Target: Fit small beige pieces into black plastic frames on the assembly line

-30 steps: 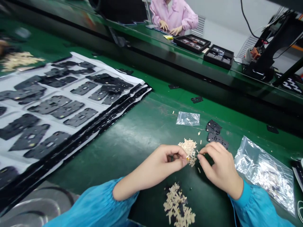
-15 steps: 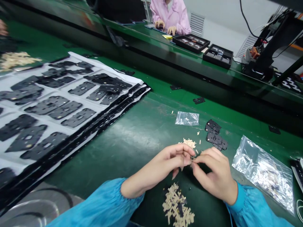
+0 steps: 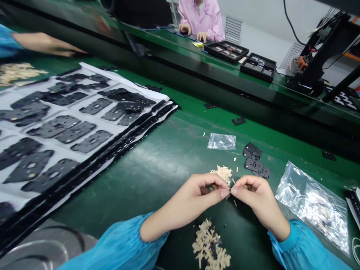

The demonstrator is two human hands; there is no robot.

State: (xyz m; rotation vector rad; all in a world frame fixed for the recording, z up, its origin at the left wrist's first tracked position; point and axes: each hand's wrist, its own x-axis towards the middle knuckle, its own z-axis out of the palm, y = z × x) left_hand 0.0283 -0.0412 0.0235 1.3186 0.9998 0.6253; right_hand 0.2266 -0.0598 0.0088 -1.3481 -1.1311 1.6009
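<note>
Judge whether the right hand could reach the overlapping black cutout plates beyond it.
Probably yes: the right hand is close to the black cutout plates and nothing visible intervenes, though it is pinched shut beside the left hand.

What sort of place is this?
Probably a small-parts assembly workshop: dark flat parts lie spread on a white surface, tiny pale pieces are heaped on the green bench, and another person in pink is beyond it.

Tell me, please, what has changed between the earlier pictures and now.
The left hand has moved right, its fingertips now close to the right hand's; anything pinched is too small to tell. A co-worker's hand reaches further in from the left; the far black plates slid right. The bags and piles stayed put.
</note>
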